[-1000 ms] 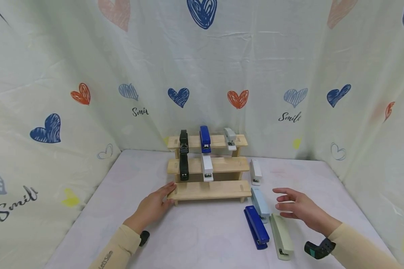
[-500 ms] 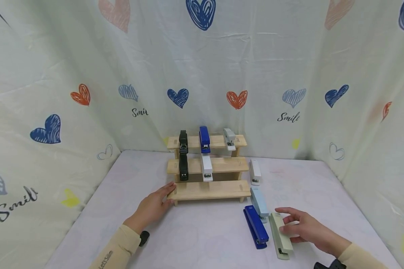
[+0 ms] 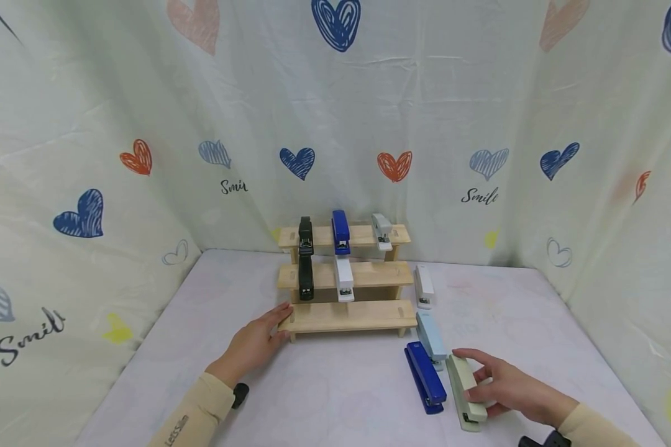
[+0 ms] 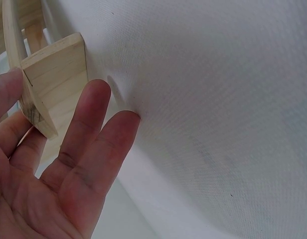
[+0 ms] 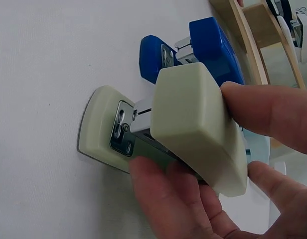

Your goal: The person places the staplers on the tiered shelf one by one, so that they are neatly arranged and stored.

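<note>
My right hand (image 3: 517, 388) grips a pale green stapler (image 3: 460, 382) on the table. In the right wrist view the thumb (image 5: 268, 112) presses one side of its top arm, and fingertips (image 5: 151, 181) lie along the other side. A dark blue stapler (image 3: 425, 375) lies just left of it, a light blue stapler (image 3: 432, 338) just beyond. My left hand (image 3: 251, 347) holds the left end of a three-tier wooden shelf (image 3: 346, 316). In the left wrist view, thumb and some fingers pinch the board's end, while two fingers (image 4: 96, 129) extend past it.
On the top tier stand a black stapler (image 3: 305, 234), a blue stapler (image 3: 340, 231) and a grey stapler (image 3: 381, 230). The middle tier bears a black stapler (image 3: 305, 277) and a white stapler (image 3: 344, 279). Another white stapler (image 3: 424, 285) lies right of the shelf. A printed curtain (image 3: 346, 112) hangs behind.
My right hand has come down toward me from above the table, and its thumb and fingers have closed round the pale green stapler. The left hand stays at the shelf.
</note>
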`<state>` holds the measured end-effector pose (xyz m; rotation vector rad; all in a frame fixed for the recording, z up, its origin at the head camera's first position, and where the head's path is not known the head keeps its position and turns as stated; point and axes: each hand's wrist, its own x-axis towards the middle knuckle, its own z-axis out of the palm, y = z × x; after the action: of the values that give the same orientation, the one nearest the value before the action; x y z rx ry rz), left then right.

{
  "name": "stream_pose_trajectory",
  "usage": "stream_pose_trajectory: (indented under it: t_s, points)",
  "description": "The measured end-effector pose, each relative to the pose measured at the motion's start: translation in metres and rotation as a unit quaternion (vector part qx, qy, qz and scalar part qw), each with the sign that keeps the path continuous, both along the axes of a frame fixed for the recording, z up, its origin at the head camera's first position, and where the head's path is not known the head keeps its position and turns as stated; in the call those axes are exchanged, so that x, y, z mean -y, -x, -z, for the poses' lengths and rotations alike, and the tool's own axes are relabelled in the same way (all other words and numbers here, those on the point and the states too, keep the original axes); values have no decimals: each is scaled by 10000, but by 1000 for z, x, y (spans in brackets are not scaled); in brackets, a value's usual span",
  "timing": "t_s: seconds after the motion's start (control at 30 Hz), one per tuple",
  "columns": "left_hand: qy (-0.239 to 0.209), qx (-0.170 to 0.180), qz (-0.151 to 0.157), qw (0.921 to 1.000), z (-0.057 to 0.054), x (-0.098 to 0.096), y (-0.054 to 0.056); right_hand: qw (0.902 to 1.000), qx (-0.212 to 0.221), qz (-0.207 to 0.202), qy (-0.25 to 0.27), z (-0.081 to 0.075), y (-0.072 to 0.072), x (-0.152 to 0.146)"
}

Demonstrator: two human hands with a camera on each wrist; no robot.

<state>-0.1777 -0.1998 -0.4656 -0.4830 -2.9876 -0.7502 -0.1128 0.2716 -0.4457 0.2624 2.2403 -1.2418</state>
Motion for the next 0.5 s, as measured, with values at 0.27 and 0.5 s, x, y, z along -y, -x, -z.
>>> stream_pose_trajectory:
  t_s: [0.27, 0.5]
  points:
    - [-43, -8, 14, 10000, 2, 1, 1, 9987, 139, 75, 480, 4, -1, -2]
    - [-50, -7, 23, 10000, 2, 1, 1, 9942, 151, -40, 1065, 10, -3, -9]
